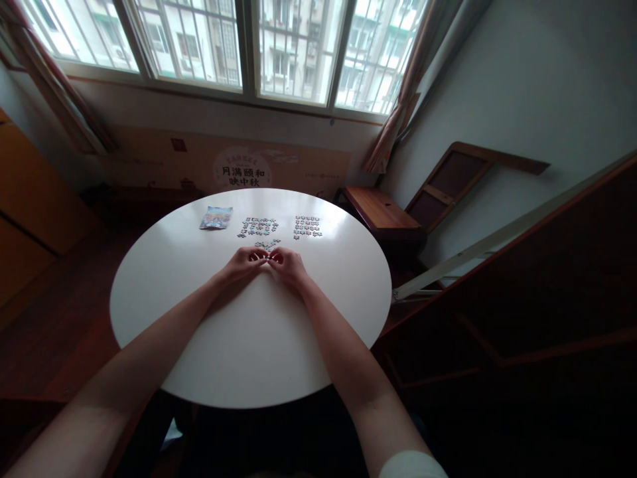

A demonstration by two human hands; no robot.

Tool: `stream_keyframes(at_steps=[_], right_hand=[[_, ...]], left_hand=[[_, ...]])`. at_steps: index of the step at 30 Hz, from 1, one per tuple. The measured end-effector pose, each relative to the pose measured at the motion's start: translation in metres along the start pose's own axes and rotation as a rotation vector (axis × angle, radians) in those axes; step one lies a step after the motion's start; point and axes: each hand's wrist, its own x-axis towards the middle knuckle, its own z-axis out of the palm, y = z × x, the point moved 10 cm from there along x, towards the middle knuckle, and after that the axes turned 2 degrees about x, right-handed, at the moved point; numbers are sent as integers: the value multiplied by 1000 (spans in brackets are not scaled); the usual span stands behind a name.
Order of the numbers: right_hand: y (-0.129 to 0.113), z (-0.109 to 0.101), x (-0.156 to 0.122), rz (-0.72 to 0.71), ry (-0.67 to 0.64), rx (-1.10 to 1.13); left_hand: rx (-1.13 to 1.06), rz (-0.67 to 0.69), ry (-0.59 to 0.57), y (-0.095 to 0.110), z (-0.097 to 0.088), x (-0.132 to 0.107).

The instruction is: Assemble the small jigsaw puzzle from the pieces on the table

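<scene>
My left hand (245, 261) and my right hand (288, 263) meet over the middle of the white round table. Their fingertips pinch together around a small, dark-looking jigsaw piece (269, 257), mostly hidden by the fingers. Just beyond the fingertips lies a loose cluster of jigsaw pieces (267, 245). Farther back, more pieces are spread in rough rows: one group (259, 226) straight ahead and another group (308, 226) to the right. To the left of them rests a colourful picture sheet (216, 218), lying by itself.
The white round table (249, 345) has a curved edge close to my body. Beyond it are a barred window (298, 53) and a wall with printed Chinese lettering (243, 174). A wooden stool or bench (378, 207) stands at the right, near a dark wooden panel (522, 299).
</scene>
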Motion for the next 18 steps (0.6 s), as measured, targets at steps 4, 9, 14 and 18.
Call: stream_keyframes(at_steps=[4, 9, 14, 18], right_hand=[[-2, 0, -1, -26, 7, 6], [0, 0, 0, -11, 1, 5], [1, 1, 1, -15, 9, 4], [1, 1, 1, -9, 2, -2]], left_hand=[[1, 9, 3, 1, -1, 0], [11, 9, -2, 0, 0, 0], [14, 13, 1, 0, 0, 0], [19, 16, 5, 1, -1, 0]])
